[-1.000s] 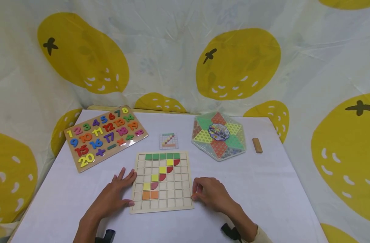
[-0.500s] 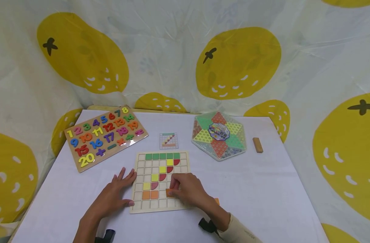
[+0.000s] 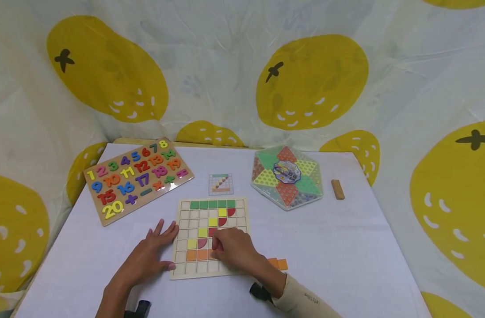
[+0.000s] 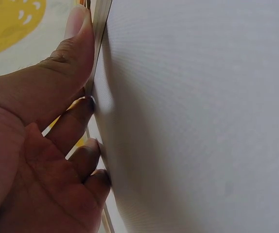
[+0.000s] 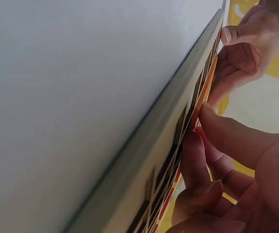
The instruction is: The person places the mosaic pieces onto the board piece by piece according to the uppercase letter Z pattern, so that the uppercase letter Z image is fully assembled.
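Observation:
The wooden grid board (image 3: 183, 234) lies flat in the middle of the table. My right hand (image 3: 236, 249) is over its lower part, pinching an orange square tile (image 3: 211, 255) between thumb and forefinger, at the cell right of two orange tiles (image 3: 196, 255). From the right wrist view, the thumb (image 5: 227, 131) touches the edge of that tile. My left hand (image 3: 147, 254) rests at the board's left edge, fingers spread, thumb on the lower left corner. Green squares (image 3: 212, 204) fill part of the top row; yellow squares (image 3: 203, 232) and red quarter-rounds (image 3: 223, 221) form a diagonal.
Loose orange tiles (image 3: 281, 264) lie by my right forearm, partly hidden. A small pattern card (image 3: 221, 184) sits behind the board. Farther out are a number puzzle (image 3: 139, 179), a hexagonal Chinese checkers set (image 3: 287, 190) and a wooden block (image 3: 337, 189).
My right hand has come from the board's right edge leftward over the grid, carrying an orange tile to the third cell of the orange row. The left hand has stayed put.

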Demonstrator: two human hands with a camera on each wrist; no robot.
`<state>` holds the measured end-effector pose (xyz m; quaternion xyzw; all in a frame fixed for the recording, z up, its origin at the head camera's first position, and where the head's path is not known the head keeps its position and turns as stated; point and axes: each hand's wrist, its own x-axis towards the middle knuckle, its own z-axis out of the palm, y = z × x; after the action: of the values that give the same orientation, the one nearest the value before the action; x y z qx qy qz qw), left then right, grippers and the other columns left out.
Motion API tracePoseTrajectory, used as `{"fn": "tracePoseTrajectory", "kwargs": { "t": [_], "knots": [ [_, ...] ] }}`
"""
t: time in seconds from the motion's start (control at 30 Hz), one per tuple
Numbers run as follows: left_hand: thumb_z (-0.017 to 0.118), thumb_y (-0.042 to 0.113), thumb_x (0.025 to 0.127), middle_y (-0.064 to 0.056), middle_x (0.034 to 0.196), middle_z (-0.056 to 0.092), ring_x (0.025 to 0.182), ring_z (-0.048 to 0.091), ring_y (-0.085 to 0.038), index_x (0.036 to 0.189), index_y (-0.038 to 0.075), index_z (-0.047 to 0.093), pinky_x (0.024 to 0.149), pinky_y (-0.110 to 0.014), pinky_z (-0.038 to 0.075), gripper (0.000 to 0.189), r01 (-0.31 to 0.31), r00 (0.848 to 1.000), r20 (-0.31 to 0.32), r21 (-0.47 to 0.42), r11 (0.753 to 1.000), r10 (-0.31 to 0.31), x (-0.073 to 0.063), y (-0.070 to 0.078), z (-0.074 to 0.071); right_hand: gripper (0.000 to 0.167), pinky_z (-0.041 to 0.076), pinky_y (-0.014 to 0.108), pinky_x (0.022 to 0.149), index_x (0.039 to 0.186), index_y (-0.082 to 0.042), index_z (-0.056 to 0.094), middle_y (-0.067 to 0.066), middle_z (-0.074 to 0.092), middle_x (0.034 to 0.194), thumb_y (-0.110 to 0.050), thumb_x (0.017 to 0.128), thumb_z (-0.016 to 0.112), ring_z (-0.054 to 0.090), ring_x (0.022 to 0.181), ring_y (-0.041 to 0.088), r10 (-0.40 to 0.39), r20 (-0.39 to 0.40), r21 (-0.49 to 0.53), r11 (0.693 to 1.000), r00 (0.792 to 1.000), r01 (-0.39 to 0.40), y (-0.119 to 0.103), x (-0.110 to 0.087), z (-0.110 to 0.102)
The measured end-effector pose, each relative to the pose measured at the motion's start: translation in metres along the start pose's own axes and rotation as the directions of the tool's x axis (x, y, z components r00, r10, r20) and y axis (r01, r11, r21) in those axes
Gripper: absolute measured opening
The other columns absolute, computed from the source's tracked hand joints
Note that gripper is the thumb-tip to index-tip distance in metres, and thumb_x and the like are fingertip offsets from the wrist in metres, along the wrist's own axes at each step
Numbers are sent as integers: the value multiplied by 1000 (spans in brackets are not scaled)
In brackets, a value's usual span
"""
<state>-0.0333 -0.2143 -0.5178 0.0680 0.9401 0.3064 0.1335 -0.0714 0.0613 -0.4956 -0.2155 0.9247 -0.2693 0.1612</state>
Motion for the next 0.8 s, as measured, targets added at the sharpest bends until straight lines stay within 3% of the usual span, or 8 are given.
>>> {"fn": "tracePoseTrajectory", "kwargs": {
  "t": [0.2, 0.4, 0.67, 0.8],
  "knots": [
    [99, 28, 72, -1, 171, 35, 166, 9, -42, 161, 19, 44, 127, -71, 14, 106, 9, 1000, 7, -3, 1000, -9, 0, 0, 0, 19, 41, 25, 64, 89, -27, 71, -15, 57, 70, -28, 86, 90, 52, 71, 5, -2, 5, 53, 999, 1000, 1, 11, -3, -5],
    [98, 28, 72, -2, 171, 35, 166, 10, -43, 162, 18, 44, 127, -71, 15, 105, 7, 1000, 8, 6, 1000, -7, 0, 1, -1, 20, 42, 26, 67, 94, -27, 73, -15, 63, 73, -27, 85, 91, 55, 72, 7, 22, 10, 127, 992, 1000, -24, 35, -18, -26],
    [98, 30, 73, -1, 171, 35, 166, 9, -42, 162, 19, 43, 126, -72, 15, 105, 8, 1000, 9, 6, 1000, -8, -1, 2, -2, 21, 41, 23, 59, 98, -23, 75, -16, 64, 77, -20, 84, 90, 52, 65, 7, 50, -11, 101, 994, 999, -48, 73, -52, -58],
    [98, 28, 73, -3, 171, 35, 166, 10, -43, 162, 18, 44, 127, -72, 14, 104, -3, 1000, 8, 2, 1000, 3, -1, 3, -2, 25, 44, 24, 63, 96, -24, 75, -14, 68, 81, -20, 80, 93, 57, 72, 10, 106, -20, 78, 991, 994, -104, 89, -67, -66]
  ]
}}
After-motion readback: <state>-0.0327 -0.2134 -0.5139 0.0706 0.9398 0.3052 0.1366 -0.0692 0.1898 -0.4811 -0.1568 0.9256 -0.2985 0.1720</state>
